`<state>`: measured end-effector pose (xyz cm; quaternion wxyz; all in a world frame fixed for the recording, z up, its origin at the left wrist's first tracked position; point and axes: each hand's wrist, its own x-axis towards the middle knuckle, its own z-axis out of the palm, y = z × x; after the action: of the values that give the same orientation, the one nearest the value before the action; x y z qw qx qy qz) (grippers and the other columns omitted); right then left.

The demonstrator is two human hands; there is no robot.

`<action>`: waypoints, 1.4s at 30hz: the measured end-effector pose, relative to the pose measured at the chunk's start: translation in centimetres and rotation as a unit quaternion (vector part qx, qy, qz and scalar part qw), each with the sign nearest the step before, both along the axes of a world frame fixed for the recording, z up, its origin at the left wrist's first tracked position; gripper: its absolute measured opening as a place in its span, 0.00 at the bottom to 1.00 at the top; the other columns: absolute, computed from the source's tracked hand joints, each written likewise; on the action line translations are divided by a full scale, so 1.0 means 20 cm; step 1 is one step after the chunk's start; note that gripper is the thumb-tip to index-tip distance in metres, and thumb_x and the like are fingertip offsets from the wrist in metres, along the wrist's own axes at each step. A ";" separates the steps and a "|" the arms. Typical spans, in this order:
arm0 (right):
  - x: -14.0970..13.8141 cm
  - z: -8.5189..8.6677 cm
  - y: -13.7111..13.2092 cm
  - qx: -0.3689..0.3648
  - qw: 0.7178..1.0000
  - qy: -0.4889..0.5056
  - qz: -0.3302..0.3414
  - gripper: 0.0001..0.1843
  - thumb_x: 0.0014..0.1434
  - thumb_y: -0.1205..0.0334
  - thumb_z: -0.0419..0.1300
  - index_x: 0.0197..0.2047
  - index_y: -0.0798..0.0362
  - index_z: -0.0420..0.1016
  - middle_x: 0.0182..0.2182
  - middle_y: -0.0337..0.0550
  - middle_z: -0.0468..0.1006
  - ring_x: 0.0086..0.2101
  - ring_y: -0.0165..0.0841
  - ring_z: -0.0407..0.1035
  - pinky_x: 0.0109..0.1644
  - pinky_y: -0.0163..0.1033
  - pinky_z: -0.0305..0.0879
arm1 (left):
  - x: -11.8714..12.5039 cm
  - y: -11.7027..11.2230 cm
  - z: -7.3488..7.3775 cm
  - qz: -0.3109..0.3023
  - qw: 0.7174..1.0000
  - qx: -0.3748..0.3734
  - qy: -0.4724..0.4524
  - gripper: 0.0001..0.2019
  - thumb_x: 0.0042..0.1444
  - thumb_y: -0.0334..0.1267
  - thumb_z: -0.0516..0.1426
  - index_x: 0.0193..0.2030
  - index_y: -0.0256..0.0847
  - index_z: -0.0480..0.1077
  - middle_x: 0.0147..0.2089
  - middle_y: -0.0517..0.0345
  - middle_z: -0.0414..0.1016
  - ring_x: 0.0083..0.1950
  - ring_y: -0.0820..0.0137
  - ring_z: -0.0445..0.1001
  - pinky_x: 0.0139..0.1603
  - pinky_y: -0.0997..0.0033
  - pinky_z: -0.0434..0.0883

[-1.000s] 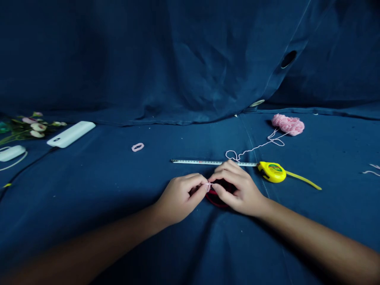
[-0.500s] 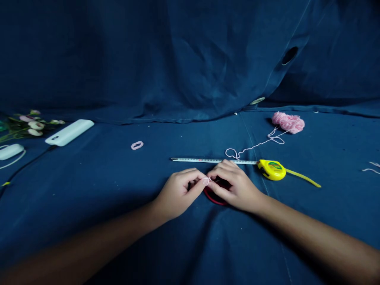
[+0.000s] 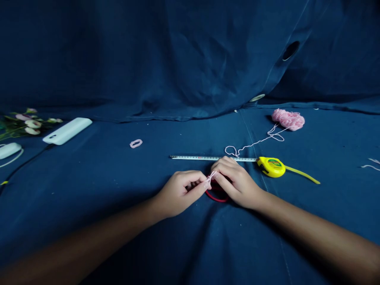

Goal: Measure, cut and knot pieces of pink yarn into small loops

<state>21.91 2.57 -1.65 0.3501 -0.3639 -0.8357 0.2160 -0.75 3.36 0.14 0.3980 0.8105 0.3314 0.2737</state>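
Observation:
Between my two hands is a short piece of pale pink yarn [image 3: 210,177], looped at the fingertips. My left hand [image 3: 185,192] pinches it between thumb and forefinger. My right hand [image 3: 236,182] is closed on the yarn's other side, its fingertips almost meeting the left ones. Under the right hand shows a red ring-shaped handle [image 3: 218,200]; the rest of that item is hidden. Just beyond my hands lies an extended tape measure blade [image 3: 190,158], running into its yellow case [image 3: 271,167] at the right.
A pink yarn skein [image 3: 287,119] trails a loose strand toward the tape. A small pink yarn coil [image 3: 136,143] lies left of centre. Far left are a white device [image 3: 68,131] on a black cable, artificial flowers [image 3: 31,124] and another white object [image 3: 10,150]. Yarn scraps [image 3: 371,164] lie far right.
My right fingertips have shifted slightly up and away from the left ones, and more of the yarn loop shows between them. The red handle is a little more exposed.

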 end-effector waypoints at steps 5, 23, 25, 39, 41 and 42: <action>0.01 0.01 -0.02 -0.007 0.999 0.037 0.009 0.14 0.76 0.62 0.47 0.36 0.51 0.65 0.34 0.43 0.72 0.36 0.36 0.64 0.46 0.47 0.60 | 0.00 -0.01 -0.03 -0.015 0.997 0.048 0.056 0.15 0.68 0.36 0.56 0.28 0.38 0.68 0.26 0.65 0.67 0.28 0.77 0.63 0.31 0.73 0.59; 0.02 0.00 -0.05 0.004 0.997 0.078 0.008 0.17 0.74 0.62 0.49 0.31 0.50 0.61 0.29 0.42 0.67 0.32 0.35 0.62 0.37 0.44 0.58 | 0.01 -0.02 -0.05 0.054 0.977 0.163 0.126 0.15 0.63 0.34 0.57 0.24 0.40 0.64 0.23 0.65 0.67 0.26 0.75 0.64 0.30 0.71 0.57; 0.01 0.00 -0.04 0.000 0.997 0.077 0.004 0.17 0.74 0.62 0.50 0.30 0.50 0.61 0.29 0.42 0.67 0.31 0.34 0.62 0.37 0.44 0.58 | 0.01 -0.02 -0.04 0.052 0.978 0.160 0.121 0.15 0.63 0.33 0.57 0.24 0.40 0.65 0.23 0.65 0.68 0.26 0.75 0.65 0.30 0.71 0.57; 0.01 0.00 -0.03 0.003 0.999 0.040 0.013 0.19 0.74 0.60 0.52 0.29 0.51 0.63 0.26 0.40 0.70 0.29 0.33 0.62 0.38 0.43 0.57 | 0.00 -0.02 -0.04 0.038 0.989 0.093 0.105 0.14 0.69 0.37 0.55 0.30 0.40 0.73 0.28 0.64 0.74 0.30 0.74 0.70 0.34 0.71 0.61; 0.01 0.00 -0.03 0.000 0.999 0.047 0.016 0.19 0.74 0.60 0.52 0.29 0.51 0.63 0.27 0.41 0.71 0.29 0.33 0.63 0.38 0.43 0.58 | 0.00 -0.01 -0.04 0.039 0.989 0.095 0.104 0.17 0.69 0.39 0.55 0.27 0.39 0.71 0.26 0.64 0.72 0.29 0.75 0.69 0.33 0.71 0.60; 0.01 0.01 -0.03 -0.002 0.999 0.049 0.016 0.19 0.74 0.60 0.52 0.29 0.51 0.63 0.27 0.41 0.71 0.29 0.33 0.63 0.38 0.43 0.58 | 0.01 -0.01 -0.04 0.039 0.989 0.096 0.104 0.18 0.69 0.39 0.55 0.26 0.39 0.70 0.25 0.64 0.71 0.28 0.75 0.68 0.33 0.71 0.60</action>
<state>22.07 1.92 -1.51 0.3868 -0.3401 -0.8227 0.2405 -0.64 3.07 -0.73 0.2712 0.8552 0.3747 0.2340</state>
